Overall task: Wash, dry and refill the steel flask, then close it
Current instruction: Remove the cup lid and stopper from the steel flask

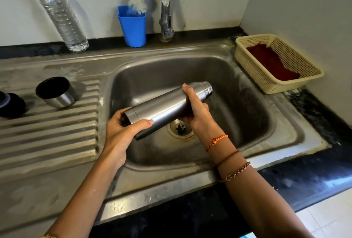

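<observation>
1. Steel flask point(167, 107) held nearly level over the sink point(282, 133), above the drain, threaded open neck pointing far right, base near left.
2. Left hand point(122, 133) cupped round the base end, fingers curled under and thumb lying over the top: grasping the flask.
3. Right hand point(198, 110) wrapped round the body just below the neck, thumb up along the steel: also grasping the flask.
4. Steel cup lid point(57, 92) resting mouth-up and tilted on the ribbed drainboard to the left; dark stopper point(11, 104) just beside it at the left edge. Both well apart from the flask, so not yet closed.
5. Tap point(166, 9) at the far side, no water seen running. Plastic water bottle point(59, 13) leaning at the far left wall, red cloth point(272, 62) in the basket point(297, 85) on the counter at the right.
6. Likely rigid, smooth and slippery when wet; light if empty, contents not visible. Best taken round the middle of the body or with one hand at each end, as here, keeping clear of the neck threads.
</observation>
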{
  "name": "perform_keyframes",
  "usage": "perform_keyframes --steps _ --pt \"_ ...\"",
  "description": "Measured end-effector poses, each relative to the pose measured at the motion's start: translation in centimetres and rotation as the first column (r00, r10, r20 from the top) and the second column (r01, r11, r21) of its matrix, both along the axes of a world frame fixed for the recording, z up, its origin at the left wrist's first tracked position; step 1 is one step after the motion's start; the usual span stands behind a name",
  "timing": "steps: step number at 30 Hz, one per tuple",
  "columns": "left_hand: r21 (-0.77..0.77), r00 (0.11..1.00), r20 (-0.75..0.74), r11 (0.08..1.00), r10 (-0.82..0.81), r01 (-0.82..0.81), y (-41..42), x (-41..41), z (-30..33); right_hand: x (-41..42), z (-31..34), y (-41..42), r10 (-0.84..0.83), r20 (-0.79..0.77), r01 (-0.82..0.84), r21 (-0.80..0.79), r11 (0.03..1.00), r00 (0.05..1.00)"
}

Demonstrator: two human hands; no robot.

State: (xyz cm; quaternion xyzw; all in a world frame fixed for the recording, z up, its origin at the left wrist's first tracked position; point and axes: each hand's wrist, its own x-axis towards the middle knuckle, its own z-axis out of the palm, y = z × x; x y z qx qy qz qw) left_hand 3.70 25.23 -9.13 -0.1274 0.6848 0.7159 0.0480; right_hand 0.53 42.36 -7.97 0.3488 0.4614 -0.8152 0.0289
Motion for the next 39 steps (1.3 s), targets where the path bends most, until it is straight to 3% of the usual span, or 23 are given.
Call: perform_keyframes --steps 12,27,32,39 --pt "-0.042 0.975 -0.186 0.991 0.118 -0.128 0.7 0.6 0.6 -0.1 0.0 -0.3 0.020 0.007 -0.019 -0.089 0.996 1.000" --pt "-0.277 0.924 -0.381 0.951 0.024 -0.139 1.4 1.6 3.4 0.4 0.3 -0.4 0.052 0.037 -0.036 -0.343 0.939 0.998" --pt "-0.474 0.913 -0.403 0.867 -0.058 -0.154 2.4 0.5 4.7 0.0 -0.4 -0.1 0.004 0.083 0.027 -0.370 0.929 0.997" --pt "-0.747 0.848 -0.424 0.652 -0.320 -0.127 5.5 -0.7 8.7 -0.3 -1.1 0.1 -0.036 0.127 0.084 -0.402 0.912 0.991"
